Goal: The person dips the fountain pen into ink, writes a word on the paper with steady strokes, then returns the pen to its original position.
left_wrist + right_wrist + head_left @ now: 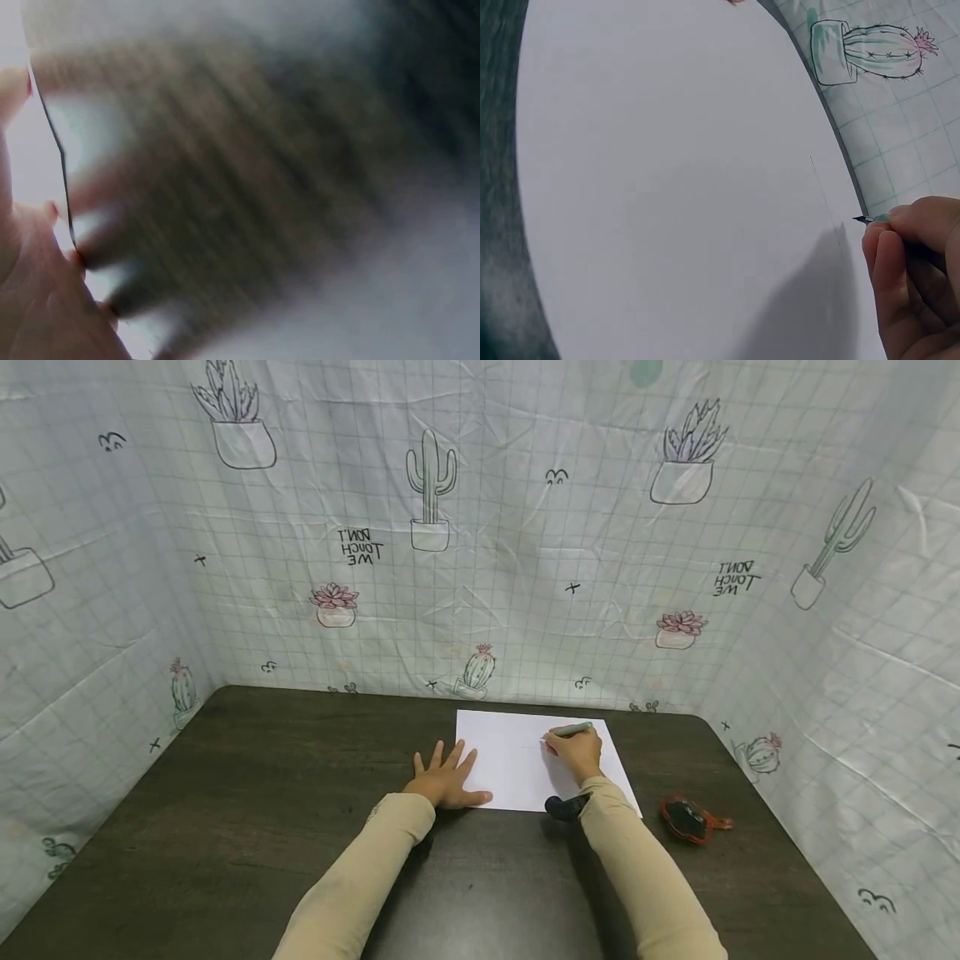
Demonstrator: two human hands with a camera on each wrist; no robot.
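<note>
A white sheet of paper (510,768) lies near the back of the dark table. My left hand (446,777) rests with spread fingers at the sheet's left edge; the left wrist view shows the palm side of that hand (34,292), largely blurred. Over the right part of the sheet, my right hand (579,753) pinches a green pen (573,728). In the right wrist view, the pen's dark pointed tip (861,219) shows beyond the fingertips of the right hand (919,277). A thin faint line (823,196) runs across the paper close to the tip.
To the right of the paper lies a red-rimmed object (686,820) with a dark face and a short handle. A black wrist device (564,808) sits at my right cuff. A cloth (510,568) printed with cacti hangs around the table's back and sides.
</note>
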